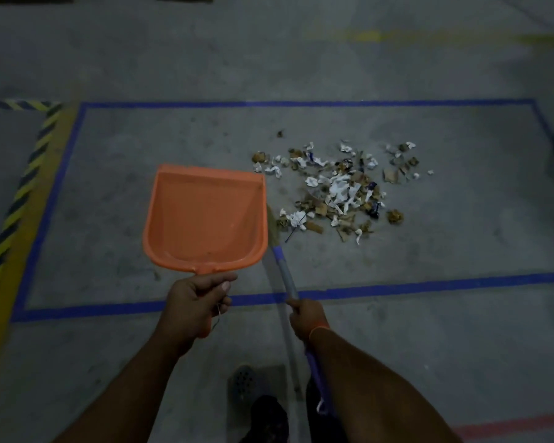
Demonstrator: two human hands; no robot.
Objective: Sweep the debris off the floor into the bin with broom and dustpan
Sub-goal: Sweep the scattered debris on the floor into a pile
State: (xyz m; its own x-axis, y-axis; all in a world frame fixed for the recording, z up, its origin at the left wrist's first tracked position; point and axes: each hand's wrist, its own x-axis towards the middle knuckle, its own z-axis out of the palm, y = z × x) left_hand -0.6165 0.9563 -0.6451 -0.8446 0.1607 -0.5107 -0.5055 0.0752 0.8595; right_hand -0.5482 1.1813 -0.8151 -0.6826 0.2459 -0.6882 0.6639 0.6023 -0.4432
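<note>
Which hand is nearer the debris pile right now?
Right. The right hand grips the broom handle just below the debris pile; the left hand, holding the dustpan, sits farther left.

- Dim overall, with murky, muted colours; the corners fall darker still.
- The orange dustpan (205, 215) and the white scraps in the debris (336, 190) are the brightest spots.
- Soft focus throughout; the far floor (269, 59) smears.
- Wide-angle bending curves the blue tape lines (397, 287).
</note>
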